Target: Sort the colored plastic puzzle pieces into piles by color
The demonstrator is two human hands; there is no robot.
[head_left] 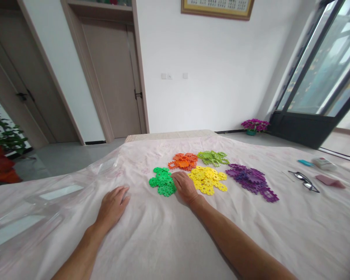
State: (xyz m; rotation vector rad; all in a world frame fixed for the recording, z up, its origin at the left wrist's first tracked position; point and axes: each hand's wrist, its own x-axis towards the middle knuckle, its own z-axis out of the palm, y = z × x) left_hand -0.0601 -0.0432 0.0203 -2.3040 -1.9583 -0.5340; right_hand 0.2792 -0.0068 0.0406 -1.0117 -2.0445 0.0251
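Five piles of flat plastic snowflake pieces lie on a pale pink sheet [169, 241]: dark green [162, 181], orange [183, 161], light green [212, 157], yellow [209, 179] and purple [251, 179]. My right hand [186, 187] rests palm down between the dark green and yellow piles, fingers curled onto the cloth and touching the edge of the green pieces. My left hand [113, 207] lies flat on the sheet to the left, fingers stretched out and holding nothing.
A clear plastic bag [43, 202] lies at the left of the sheet. Black glasses [305, 181], a dark red case [329, 181] and small items sit at the right. Doors, a potted purple flower [255, 126] and a glass sliding door stand beyond.
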